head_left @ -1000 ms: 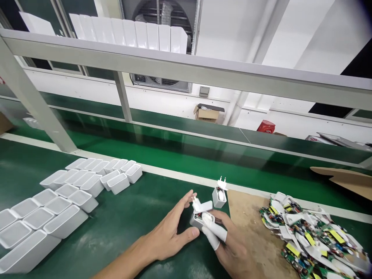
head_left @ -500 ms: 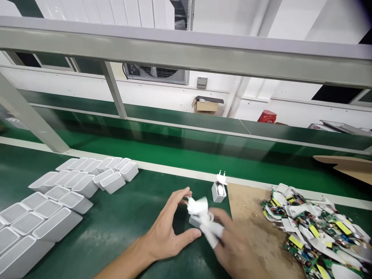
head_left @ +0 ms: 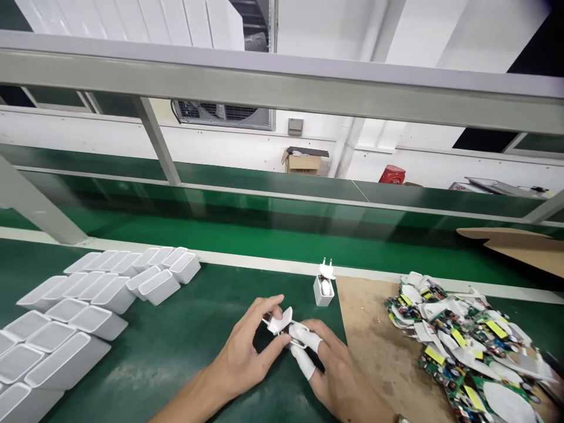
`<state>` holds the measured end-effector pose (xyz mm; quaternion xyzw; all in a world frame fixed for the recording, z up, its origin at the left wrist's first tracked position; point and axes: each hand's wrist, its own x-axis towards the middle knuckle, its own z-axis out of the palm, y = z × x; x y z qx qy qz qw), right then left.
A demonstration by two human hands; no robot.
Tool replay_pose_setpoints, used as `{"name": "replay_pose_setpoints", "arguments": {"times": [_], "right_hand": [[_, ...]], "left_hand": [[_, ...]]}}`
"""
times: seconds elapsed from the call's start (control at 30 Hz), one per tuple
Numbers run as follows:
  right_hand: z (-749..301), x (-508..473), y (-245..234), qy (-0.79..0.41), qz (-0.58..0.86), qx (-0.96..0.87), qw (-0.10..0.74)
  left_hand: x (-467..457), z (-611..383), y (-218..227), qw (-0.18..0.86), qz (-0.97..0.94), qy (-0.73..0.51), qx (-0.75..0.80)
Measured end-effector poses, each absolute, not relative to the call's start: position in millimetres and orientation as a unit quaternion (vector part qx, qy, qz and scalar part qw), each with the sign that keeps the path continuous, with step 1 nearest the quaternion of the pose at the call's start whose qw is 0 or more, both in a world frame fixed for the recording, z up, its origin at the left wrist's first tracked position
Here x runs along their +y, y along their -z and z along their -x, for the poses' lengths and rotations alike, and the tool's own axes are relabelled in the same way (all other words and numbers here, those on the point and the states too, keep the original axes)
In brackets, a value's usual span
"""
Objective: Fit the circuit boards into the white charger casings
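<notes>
Between my hands is a white plug-in charger (head_left: 282,321), its pronged end plate tilted off the housing and pointing left. My left hand (head_left: 247,343) curls round the plate end, thumb and fingertips closed on it. My right hand (head_left: 341,367) wears white finger cots on thumb and forefinger and pinches the housing from the right. The fingers cover much of the housing. Just beyond them another white charger (head_left: 324,292) stands upright, open at the top, its two-pin end plate perched above it.
Rows of white charger housings (head_left: 90,314) cover the left of the green table (head_left: 176,346). At right, circuit boards with white parts (head_left: 471,341) are heaped on brown cardboard (head_left: 374,335). A white strip (head_left: 259,262) edges the table's far side, below a grey frame bar (head_left: 264,88).
My right hand, blurred before, is now steady on the charger. The charger's end plate has turned, and my left fingers have closed in on it. The whole view has shifted slightly.
</notes>
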<state>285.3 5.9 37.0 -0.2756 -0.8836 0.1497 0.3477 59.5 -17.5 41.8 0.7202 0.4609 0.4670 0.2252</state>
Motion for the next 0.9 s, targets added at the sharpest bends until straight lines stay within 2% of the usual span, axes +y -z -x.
{"name": "replay_pose_setpoints", "arguments": {"times": [0.13,0.2,0.37,0.6,0.67,0.73,0.83,0.9], "right_hand": [[-282.6,3.5,-44.3,-0.107,0.286,-0.898,0.317],[-281.7,3.8,-43.1,-0.123,0.292,-0.898,0.305],[-287.2,7.5,-26.9,-0.267,0.335,-0.818,0.383],[-285.4,10.7,-26.9,-0.234,0.28,-0.844,0.393],[-280.2,11.8,-26.4,-0.313,0.308,-0.798,0.412],[-274.7,12.3,-26.8,-0.468,0.348,-0.691,0.427],[-267.7,10.2,-32.8,-0.687,0.359,-0.48,0.411],[-264.2,6.6,-39.3,-0.754,0.34,-0.394,0.401]], "left_hand": [[-17.7,-58.1,-42.9,0.233,-0.727,-0.458,0.456],[-17.9,-57.4,-42.4,0.238,-0.726,-0.457,0.454],[-18.2,-54.8,-43.1,0.239,-0.726,-0.448,0.463],[-15.8,-51.4,-37.5,0.277,-0.698,-0.447,0.486],[-15.1,-52.8,-35.4,0.307,-0.676,-0.467,0.48],[-16.3,-56.2,-35.5,0.317,-0.667,-0.497,0.456],[-22.9,-64.3,-39.1,0.266,-0.688,-0.522,0.428],[-28.5,-69.9,-41.9,0.215,-0.707,-0.525,0.423]]}}
